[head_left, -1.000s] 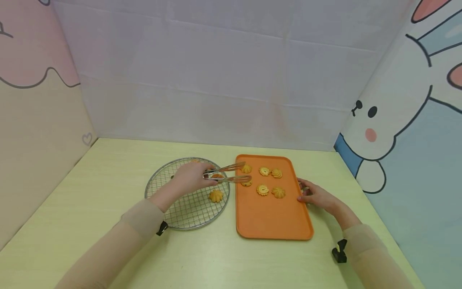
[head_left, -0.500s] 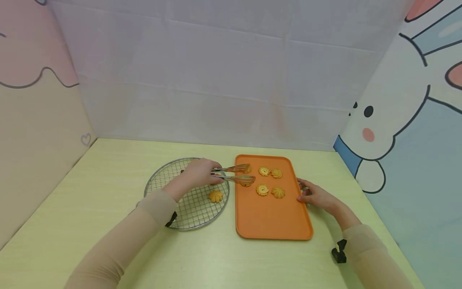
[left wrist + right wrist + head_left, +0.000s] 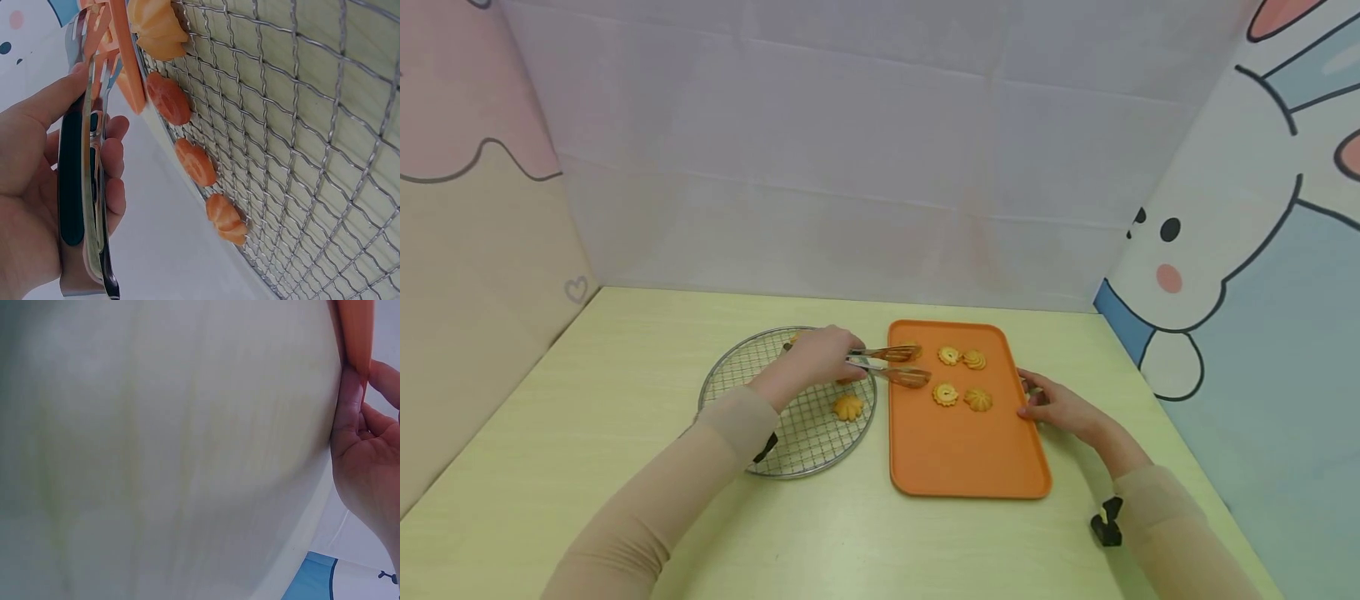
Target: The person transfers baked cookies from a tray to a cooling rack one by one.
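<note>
In my left hand (image 3: 822, 357) I hold metal food tongs (image 3: 908, 377), their black-padded handles (image 3: 72, 181) lying between thumb and fingers. The slotted ends stand apart over the upper left of an orange tray (image 3: 966, 458), partly covering the cookies there. Several other piped cookies (image 3: 978, 399) show on the tray. Below the left hand is a round wire cooling rack (image 3: 300, 115); along its rim sit several cookies (image 3: 169, 98), one a flower-shaped cookie (image 3: 848, 407). My right hand (image 3: 1063, 410) pinches the tray's right edge, thumb and fingers on either side of the rim (image 3: 357, 337).
Rack and tray lie side by side on a pale yellow table (image 3: 820, 542), a narrow gap between them. A whitish sheet (image 3: 850, 167) closes off the back, and printed panels with a rabbit (image 3: 1217, 225) stand at the sides.
My left hand has moved a little to the right with the tongs, whose ends reach farther over the tray. The right hand keeps its grip on the tray, which has stayed in place.
</note>
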Tool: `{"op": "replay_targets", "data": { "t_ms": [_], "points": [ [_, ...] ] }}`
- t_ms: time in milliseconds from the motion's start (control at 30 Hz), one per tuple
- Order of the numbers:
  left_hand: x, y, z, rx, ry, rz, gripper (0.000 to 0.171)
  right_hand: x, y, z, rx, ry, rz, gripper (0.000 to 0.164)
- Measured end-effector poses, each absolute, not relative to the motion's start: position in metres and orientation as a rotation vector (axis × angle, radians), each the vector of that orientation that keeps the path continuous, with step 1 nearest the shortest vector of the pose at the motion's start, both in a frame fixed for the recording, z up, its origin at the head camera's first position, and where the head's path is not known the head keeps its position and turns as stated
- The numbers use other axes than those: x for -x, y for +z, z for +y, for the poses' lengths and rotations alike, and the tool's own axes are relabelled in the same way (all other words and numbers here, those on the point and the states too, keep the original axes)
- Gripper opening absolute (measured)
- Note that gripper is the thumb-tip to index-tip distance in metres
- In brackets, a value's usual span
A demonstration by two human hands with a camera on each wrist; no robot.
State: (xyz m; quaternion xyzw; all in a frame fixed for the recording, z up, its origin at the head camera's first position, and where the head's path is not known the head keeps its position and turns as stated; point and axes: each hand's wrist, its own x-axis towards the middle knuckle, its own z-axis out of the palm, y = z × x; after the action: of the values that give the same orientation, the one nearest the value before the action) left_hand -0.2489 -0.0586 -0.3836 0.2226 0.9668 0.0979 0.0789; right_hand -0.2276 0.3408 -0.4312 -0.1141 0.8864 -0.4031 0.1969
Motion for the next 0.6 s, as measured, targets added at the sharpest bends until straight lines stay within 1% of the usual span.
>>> {"op": "replay_targets", "data": {
  "t_ms": [100, 200, 267, 333, 500, 600],
  "points": [
    [0.2486, -0.3820, -0.0578, -0.694, 0.277, 2.892, 0.041, 0.2286, -0.4324, 0.3419, 0.312, -1.127, 2.481, 0.075],
    [0.2487, -0.3825, -0.0582, -0.724, 0.289, 2.885, 0.029, 0.2291, -0.4334, 0.3424, 0.312, -1.127, 2.479, 0.075],
    [0.2488, -0.3835, -0.0588, -0.736, 0.303, 2.886, 0.025, 0.2291, -0.4338, 0.3421, 0.310, -1.126, 2.476, 0.075],
    [0.2492, -0.3851, -0.0596, -0.724, 0.313, 2.888, 0.028, 0.2293, -0.4342, 0.3418, 0.298, -1.121, 2.474, 0.075],
    [0.2507, -0.3891, -0.0615, -0.675, 0.309, 2.899, 0.045, 0.2293, -0.4329, 0.3407, 0.272, -1.113, 2.473, 0.075],
    [0.2520, -0.3906, -0.0627, -0.666, 0.305, 2.907, 0.047, 0.2291, -0.4318, 0.3398, 0.272, -1.109, 2.477, 0.075]
  ]
}}
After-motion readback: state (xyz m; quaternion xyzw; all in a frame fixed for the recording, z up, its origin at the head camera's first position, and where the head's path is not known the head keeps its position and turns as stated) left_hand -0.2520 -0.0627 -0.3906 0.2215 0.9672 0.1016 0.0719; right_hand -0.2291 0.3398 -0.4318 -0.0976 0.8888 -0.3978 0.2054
